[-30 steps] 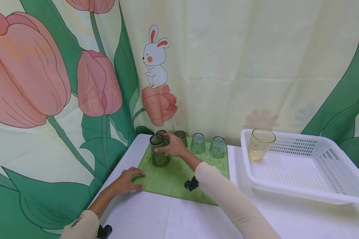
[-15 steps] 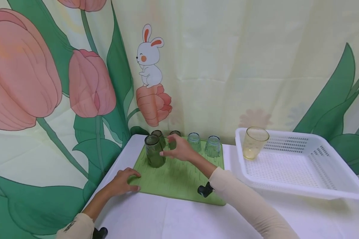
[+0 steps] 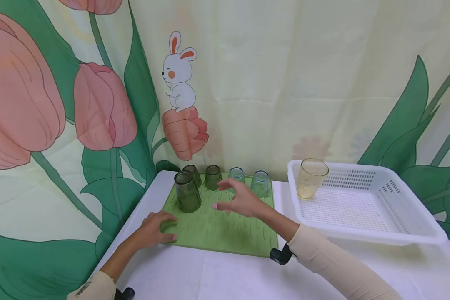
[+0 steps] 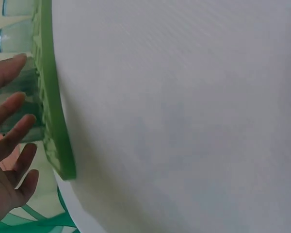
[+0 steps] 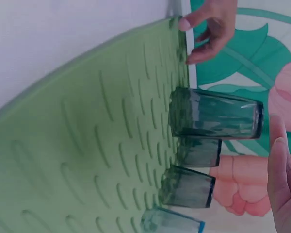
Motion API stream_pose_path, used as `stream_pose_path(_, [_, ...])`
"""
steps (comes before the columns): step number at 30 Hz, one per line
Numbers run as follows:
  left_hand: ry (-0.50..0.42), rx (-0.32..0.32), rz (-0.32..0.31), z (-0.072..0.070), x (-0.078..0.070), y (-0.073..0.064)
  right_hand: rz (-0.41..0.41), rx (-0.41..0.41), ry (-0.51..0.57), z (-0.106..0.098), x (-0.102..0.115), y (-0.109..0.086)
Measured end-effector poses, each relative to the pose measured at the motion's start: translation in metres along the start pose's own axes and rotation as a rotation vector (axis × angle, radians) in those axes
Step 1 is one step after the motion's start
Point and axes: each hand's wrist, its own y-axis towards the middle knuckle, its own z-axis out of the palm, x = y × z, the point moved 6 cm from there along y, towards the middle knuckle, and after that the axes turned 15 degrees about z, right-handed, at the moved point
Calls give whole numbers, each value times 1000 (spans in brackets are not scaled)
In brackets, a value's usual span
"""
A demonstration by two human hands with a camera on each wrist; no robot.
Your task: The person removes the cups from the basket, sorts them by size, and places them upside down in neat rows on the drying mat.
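A tall dark green glass (image 3: 188,192) stands on the left part of the green ribbed mat (image 3: 225,237). Behind it are a dark glass (image 3: 193,171) and another dark glass (image 3: 213,178). Farther right are a pale blue glass (image 3: 236,173), partly covered by my right hand, and a second pale blue glass (image 3: 261,185). My right hand (image 3: 241,199) hovers over the mat, thumb and fingers spread, apart from the tall glass (image 5: 218,114). At the mat's front left corner is my left hand (image 3: 153,229), fingers loosely bent; whether it touches the mat is unclear.
To the right of the mat sits a white perforated basket (image 3: 360,237) with a yellow glass (image 3: 310,183) leaning in its left end. A white cloth (image 3: 225,279) covers the table. A curtain (image 3: 262,83) printed with tulips and a rabbit hangs close behind the glasses.
My right hand has let go of the tall dark green glass and moved right and towards me. The glass stays on the mat. The left hand keeps its place; the head view has turned slightly right.
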Motion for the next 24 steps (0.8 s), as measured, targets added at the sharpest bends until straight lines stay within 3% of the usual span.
stream_pose_path(5, [-53,-17,81,3,-18,11,10,14,13,-5,-10,-20])
stream_pose_path(12, [-254,-28,158,1,-50,29,10,17,56,-16,-19,-47])
stream_pose_path(24, [-347,-22,248,-2,-106,60,10,-14,89,-53,-35,-85])
